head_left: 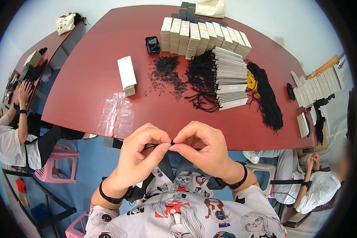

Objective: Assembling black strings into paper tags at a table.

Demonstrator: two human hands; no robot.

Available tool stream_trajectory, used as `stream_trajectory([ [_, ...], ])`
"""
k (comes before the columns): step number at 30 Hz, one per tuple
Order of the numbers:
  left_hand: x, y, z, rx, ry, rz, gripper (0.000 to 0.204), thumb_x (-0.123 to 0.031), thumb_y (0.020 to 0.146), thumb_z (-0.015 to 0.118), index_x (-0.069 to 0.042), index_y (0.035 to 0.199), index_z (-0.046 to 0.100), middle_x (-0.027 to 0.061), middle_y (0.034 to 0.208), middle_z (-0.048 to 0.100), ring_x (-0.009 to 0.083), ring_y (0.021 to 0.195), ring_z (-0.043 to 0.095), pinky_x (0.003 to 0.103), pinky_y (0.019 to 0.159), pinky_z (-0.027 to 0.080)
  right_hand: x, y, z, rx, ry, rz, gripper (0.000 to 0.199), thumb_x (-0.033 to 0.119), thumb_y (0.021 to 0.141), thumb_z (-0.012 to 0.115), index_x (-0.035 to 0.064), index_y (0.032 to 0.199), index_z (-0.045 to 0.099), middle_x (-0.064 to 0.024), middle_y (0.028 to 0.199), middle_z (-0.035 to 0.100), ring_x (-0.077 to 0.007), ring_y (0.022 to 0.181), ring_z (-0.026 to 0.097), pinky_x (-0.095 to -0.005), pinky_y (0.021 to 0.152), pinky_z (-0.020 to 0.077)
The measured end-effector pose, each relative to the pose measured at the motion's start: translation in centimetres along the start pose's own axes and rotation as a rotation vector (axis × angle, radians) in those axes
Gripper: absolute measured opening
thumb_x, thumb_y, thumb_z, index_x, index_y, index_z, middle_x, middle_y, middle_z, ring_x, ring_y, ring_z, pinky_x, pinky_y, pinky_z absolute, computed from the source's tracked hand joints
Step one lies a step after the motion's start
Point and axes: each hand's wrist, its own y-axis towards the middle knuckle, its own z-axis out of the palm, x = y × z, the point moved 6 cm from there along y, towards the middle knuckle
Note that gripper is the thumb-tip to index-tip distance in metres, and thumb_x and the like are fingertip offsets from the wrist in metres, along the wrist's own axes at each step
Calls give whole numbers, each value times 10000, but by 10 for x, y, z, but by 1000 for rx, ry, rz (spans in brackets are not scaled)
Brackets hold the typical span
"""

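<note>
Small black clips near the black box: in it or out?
Out: the clips lie heaped and scattered on the red table, beside the box. Can't tell if any are inside it.

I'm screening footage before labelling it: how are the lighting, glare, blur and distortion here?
Head view: lighting bright, fairly even; glare on the clear plastic bags; left hand and right hand reasonably sharp. Also head view: fisheye curves the red table's edges, corners go black, and a blurred patch hides the head of the person at right.
</note>
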Motion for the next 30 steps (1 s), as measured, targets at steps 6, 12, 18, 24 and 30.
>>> stream_trajectory([
  [6, -11, 0, -3, 29, 311, 93, 93, 10, 787, 606, -12, 875, 585, 44, 749, 528, 83, 610, 475, 211, 522, 384, -16, 2, 5, 127, 154, 105, 130, 88, 814, 645, 21, 845, 538, -1, 726, 561, -40, 602, 509, -197, 532, 420],
  [12, -10, -5, -8, 23, 233, -14, 82, 1, 777, 626, -9, 854, 600, 40, 728, 573, 75, 601, 492, 210, 505, 378, -18, 2, 12, 285, 209, 185, 121, 14, 824, 613, 9, 878, 505, -20, 862, 502, -63, 792, 508, -216, 702, 454],
  [18, -4, -7, -13, 41, 78, -113, 86, -26, 776, 651, 2, 852, 625, 41, 674, 556, 86, 593, 497, 223, 506, 380, -18, 3, 13, 312, 189, 66, 148, 121, 830, 630, 28, 868, 522, -12, 760, 537, -68, 654, 496, -227, 568, 423],
  [24, -15, -2, -4, 61, 360, 256, 106, -22, 796, 626, 4, 876, 561, 36, 634, 513, 108, 544, 447, 250, 514, 386, -16, 4, 13, 335, 83, 132, 115, 22, 828, 607, -2, 885, 510, -24, 854, 514, -76, 766, 516, -230, 704, 466],
  [30, 8, -14, -5, 70, 53, -242, 108, -6, 836, 588, -10, 929, 532, 11, 687, 553, 39, 569, 466, 198, 491, 373, -18, 5, 14, 319, 122, 70, 151, 112, 834, 621, 24, 886, 510, -12, 765, 526, -80, 664, 501, -233, 587, 431],
])
